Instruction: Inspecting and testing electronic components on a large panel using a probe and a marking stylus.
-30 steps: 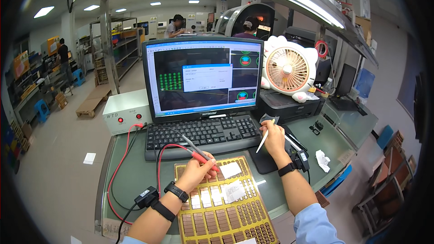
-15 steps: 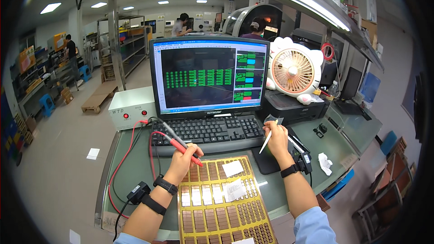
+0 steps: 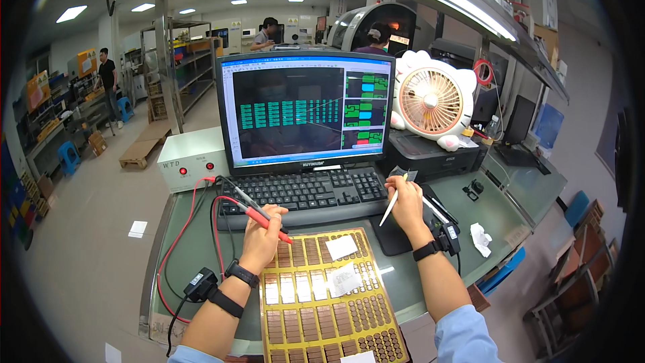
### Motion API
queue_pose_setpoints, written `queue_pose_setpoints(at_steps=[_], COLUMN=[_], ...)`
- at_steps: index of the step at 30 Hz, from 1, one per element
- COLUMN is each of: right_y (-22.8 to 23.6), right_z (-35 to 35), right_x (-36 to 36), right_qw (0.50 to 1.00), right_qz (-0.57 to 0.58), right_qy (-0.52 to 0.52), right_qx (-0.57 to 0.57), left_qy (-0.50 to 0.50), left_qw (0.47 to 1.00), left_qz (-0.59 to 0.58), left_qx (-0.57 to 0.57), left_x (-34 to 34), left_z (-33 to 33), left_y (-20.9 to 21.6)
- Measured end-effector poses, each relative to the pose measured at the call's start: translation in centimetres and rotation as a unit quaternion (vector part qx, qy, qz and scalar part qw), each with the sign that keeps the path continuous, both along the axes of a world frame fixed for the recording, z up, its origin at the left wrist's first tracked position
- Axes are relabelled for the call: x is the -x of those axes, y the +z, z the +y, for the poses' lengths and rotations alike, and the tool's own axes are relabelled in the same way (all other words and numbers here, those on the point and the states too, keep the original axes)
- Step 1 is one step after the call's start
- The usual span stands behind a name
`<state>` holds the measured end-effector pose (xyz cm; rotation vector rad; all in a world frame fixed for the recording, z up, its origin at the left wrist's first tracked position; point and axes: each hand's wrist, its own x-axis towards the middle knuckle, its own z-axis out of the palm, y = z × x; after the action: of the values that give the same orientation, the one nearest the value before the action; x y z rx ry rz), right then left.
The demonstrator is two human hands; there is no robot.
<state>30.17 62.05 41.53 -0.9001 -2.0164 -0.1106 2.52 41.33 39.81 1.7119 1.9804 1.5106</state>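
Note:
My left hand (image 3: 262, 245) is closed around a red test probe (image 3: 259, 216) and a dark grey test probe (image 3: 240, 192), both slanting over the top left corner of a circuit panel (image 3: 328, 325). The panel is yellow, with rows of copper-coloured rectangles and round pads. Two white paper slips (image 3: 342, 247) lie on its upper right part, and another pokes in at its lower edge. In my right hand (image 3: 407, 205) a slim white pen-shaped stick (image 3: 388, 210) is pinched, its tip pointing down above a black mouse pad (image 3: 393, 236). Whether the probe tips touch the panel I cannot tell.
Behind the hands are a black keyboard (image 3: 306, 195) and a monitor (image 3: 285, 141) with green patterns. A white box (image 3: 191, 161) with red knobs stands left, cables running from it. A lit fan (image 3: 433, 101) sits on a black printer (image 3: 437, 159). Crumpled tissue (image 3: 480, 240) lies right.
The green pattern on the monitor has a different layout, its small pieces now at the right side. My view has shifted slightly; both hands keep their holds, the probes still near the panel's corner.

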Motion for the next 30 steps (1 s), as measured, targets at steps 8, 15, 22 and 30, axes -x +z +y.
queue_pose_setpoints(at_steps=[8,15,22,30], right_y=[0.5,2.5,3.4,3.2], right_z=[-0.2,-4.7,-11.8,-23.3], right_x=[0.6,2.6,0.1,-5.4], right_qw=[0.993,0.947,0.935,0.897], right_qz=[0.021,-0.052,-0.132,-0.285], right_qy=[0.115,0.255,0.281,0.318], right_qx=[0.015,0.189,0.172,0.118], left_qy=[-0.040,-0.063,-0.055,-0.061], left_qw=[0.980,0.973,0.969,0.976], left_qz=[-0.173,-0.220,-0.239,-0.208], left_qx=[-0.092,-0.032,-0.015,0.015], left_x=[-0.2,0.5,0.0,0.0], left_z=[0.9,0.4,0.2,-0.1], left_y=[-0.2,0.2,0.5,0.7])
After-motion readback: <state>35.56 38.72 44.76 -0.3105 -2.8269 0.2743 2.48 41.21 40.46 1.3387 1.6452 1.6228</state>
